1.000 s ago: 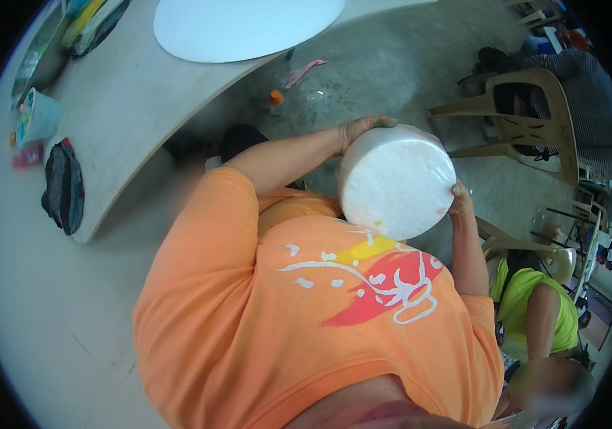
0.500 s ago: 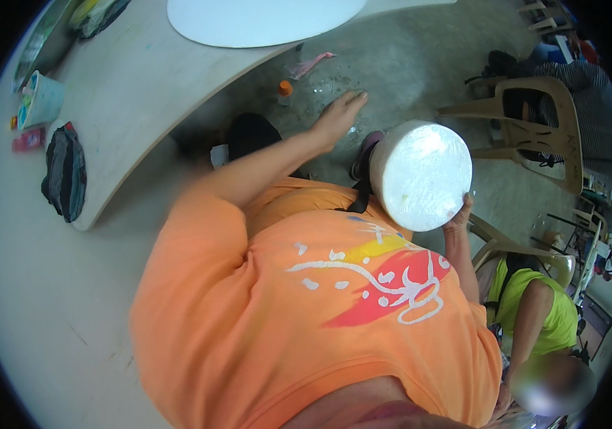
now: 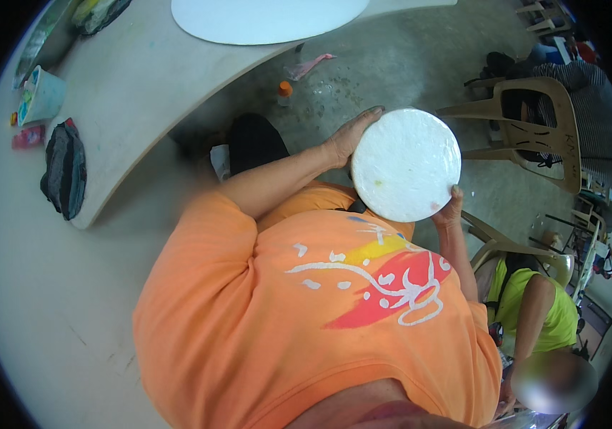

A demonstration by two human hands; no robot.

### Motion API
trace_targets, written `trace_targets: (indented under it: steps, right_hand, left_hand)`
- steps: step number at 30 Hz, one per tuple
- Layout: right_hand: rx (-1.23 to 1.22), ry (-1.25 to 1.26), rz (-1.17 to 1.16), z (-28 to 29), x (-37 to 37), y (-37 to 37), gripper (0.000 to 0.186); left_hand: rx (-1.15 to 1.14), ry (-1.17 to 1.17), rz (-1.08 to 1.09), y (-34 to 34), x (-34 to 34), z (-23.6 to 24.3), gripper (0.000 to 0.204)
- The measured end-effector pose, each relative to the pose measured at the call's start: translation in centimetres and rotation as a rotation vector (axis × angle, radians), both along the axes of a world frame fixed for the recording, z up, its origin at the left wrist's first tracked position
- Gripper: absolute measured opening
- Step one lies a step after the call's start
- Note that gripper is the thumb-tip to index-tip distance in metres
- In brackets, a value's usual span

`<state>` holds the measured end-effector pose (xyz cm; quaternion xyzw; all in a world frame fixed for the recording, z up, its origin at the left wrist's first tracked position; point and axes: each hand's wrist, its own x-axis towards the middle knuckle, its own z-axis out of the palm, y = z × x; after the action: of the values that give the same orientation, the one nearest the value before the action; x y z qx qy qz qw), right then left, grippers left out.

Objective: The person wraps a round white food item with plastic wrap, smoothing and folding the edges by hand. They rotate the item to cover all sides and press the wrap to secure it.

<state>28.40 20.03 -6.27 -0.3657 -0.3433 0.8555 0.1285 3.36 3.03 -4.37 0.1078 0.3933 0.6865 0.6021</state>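
A thick white round foam block (image 3: 407,166), with a shiny surface like clear film, is held between my hands in front of my orange shirt. Its flat face is turned up toward me, with a small yellowish spot and a faint pink mark on it. My left hand (image 3: 352,137) presses on its left side, fingertips at the upper left edge; the rest of those fingers is hidden. At the lower right edge, my right hand (image 3: 450,209) grips the rim, with most of its fingers out of sight behind the block.
A curved pale table (image 3: 127,93) spans the left, bearing a large white oval board (image 3: 270,21), a white tub (image 3: 43,96) and a dark striped cloth bundle (image 3: 64,170). An orange-capped bottle (image 3: 285,93) stands on the floor. Tan plastic chairs (image 3: 534,93) and a person in lime green (image 3: 545,307) are at right.
My left hand, open and apart from the block before, has come right onto its side. The block has shifted left and a little up, its face now more fully toward me.
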Motion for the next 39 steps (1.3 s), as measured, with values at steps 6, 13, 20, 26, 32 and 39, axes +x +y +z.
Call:
trace_targets:
  steps: [6,13,20,26,32,39]
  right_hand:
    - [0.033,0.027,-0.09,1.0,-0.9,-1.4,0.091]
    - [0.069,0.03,-0.079,1.6,-0.9,-1.6,0.091]
    - [0.072,0.016,-0.095,1.3,-1.1,-1.5,0.09]
    - [0.077,0.004,-0.082,0.4,-0.6,-0.9,0.09]
    - [0.091,0.027,-0.052,0.4,-0.9,-0.9,0.09]
    - [0.127,-0.002,-0.008,0.4,-0.4,0.0,0.089]
  left_hand:
    - [-0.026,-0.128,0.014,0.1,-0.4,0.5,0.049]
    - [-0.073,0.051,0.066,-0.2,-2.8,1.6,0.036]
    - [-0.188,-0.186,-0.018,-2.7,-1.4,3.2,0.044]
    - [-0.151,0.092,0.088,-1.1,-1.5,2.9,0.033]
    - [-0.155,-0.17,0.206,-1.5,-1.4,2.8,0.013]
    - [-0.237,-0.22,0.062,-3.1,-1.8,0.1,0.021]
